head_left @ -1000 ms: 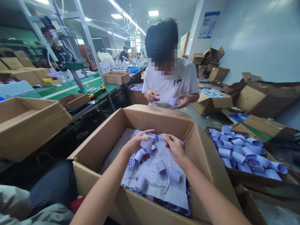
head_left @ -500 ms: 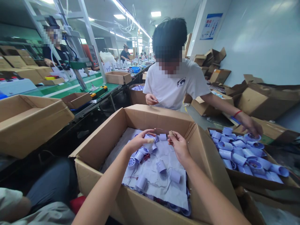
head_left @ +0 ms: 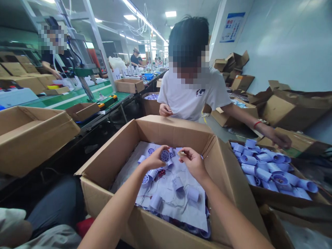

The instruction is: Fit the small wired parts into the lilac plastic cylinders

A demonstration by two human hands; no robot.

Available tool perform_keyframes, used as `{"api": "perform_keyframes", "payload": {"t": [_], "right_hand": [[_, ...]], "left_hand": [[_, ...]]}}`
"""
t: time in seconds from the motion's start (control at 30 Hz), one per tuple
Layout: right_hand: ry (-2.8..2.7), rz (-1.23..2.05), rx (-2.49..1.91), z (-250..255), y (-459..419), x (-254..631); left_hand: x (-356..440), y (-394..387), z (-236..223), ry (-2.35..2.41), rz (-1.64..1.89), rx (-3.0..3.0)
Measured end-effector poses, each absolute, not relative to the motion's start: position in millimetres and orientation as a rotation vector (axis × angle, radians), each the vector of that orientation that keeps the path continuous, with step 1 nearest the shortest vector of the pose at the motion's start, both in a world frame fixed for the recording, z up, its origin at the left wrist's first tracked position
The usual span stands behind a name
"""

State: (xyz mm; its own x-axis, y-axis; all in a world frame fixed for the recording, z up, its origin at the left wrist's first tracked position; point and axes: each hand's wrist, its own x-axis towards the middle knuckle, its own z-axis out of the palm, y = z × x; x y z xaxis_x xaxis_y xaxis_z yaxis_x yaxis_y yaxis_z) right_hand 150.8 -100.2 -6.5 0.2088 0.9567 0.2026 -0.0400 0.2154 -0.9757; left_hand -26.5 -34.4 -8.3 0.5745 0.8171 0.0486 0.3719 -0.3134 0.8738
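Note:
My left hand (head_left: 155,159) is closed round a lavender plastic cylinder (head_left: 165,156), its spoked round end turned toward me. Close by on the right, my right hand (head_left: 194,162) pinches a small beige piece (head_left: 181,153), a short gap away from the cylinder. Both hands are over an open cardboard box (head_left: 109,148). Inside it, a sheet of whitish paper (head_left: 166,193) carries several loose lavender cylinders (head_left: 193,194), thin wires and a small dark red cluster (head_left: 161,173). More cylinders show under the sheet's edge.
Across the box stands a co-worker in a white shirt (head_left: 190,100), one hand (head_left: 281,139) above a carton of lavender cylinders (head_left: 264,169) at right. A green conveyor line (head_left: 101,88) with a press runs along the left. Another open carton (head_left: 36,138) sits at left.
My left hand has turned the cylinder so its spoked end shows. My right hand has moved left and slightly down with the beige piece. The co-worker's hand has lifted off the cylinders at right.

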Motion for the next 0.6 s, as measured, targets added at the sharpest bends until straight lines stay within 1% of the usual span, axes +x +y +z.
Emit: {"api": "perform_keyframes", "payload": {"t": [0.33,0.6], "right_hand": [[-1.234,0.87,-1.084,-5.3,-105.3,156.3],[-1.224,0.835,-1.025,-1.6,-110.5,154.2]], "left_hand": [[-26.4,-33.3,-4.6,1.093,0.74,1.835],[-24.9,-33.4,-0.7,1.075,0.923,1.437]]}}
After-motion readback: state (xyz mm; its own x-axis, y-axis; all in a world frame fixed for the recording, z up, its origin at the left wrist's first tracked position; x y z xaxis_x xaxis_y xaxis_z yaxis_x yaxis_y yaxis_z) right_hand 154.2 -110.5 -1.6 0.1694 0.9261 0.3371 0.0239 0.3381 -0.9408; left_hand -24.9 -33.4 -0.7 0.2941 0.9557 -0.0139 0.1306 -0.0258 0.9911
